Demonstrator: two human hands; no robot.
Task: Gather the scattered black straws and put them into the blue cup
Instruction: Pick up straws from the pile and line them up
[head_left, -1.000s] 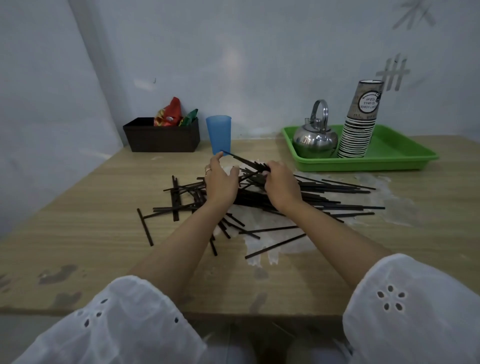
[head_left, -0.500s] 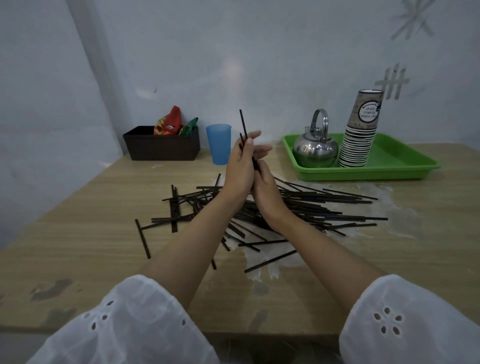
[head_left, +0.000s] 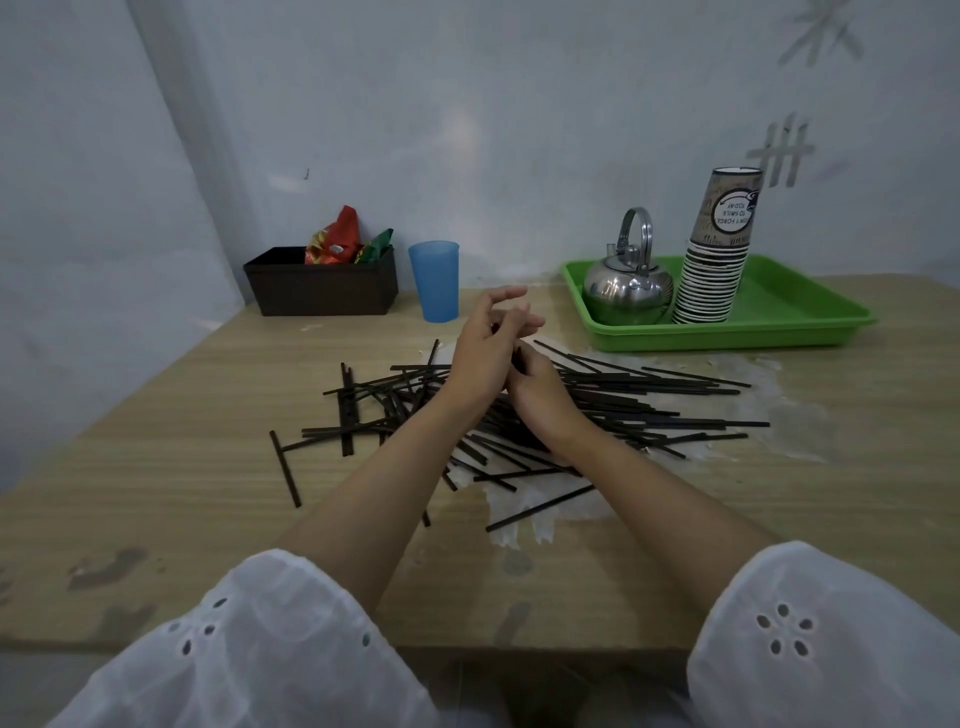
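Left hand (head_left: 480, 358), fingers spread, is held against the right hand (head_left: 537, 400), whose grip cannot be told. The black straws (head_left: 649, 405) are heaped beneath, likely light and stiff, best pinched mid-length, with the blue cup (head_left: 434, 280) at eleven o'clock.

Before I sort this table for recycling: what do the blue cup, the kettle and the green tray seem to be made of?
Blue cup: probably plastic, matte, seemingly slightly translucent, with a paler band at the rim. Kettle: metal, likely stainless steel, polished; it mirrors its surroundings. Green tray: probably plastic, smooth with a soft sheen; even colour and a moulded rim.
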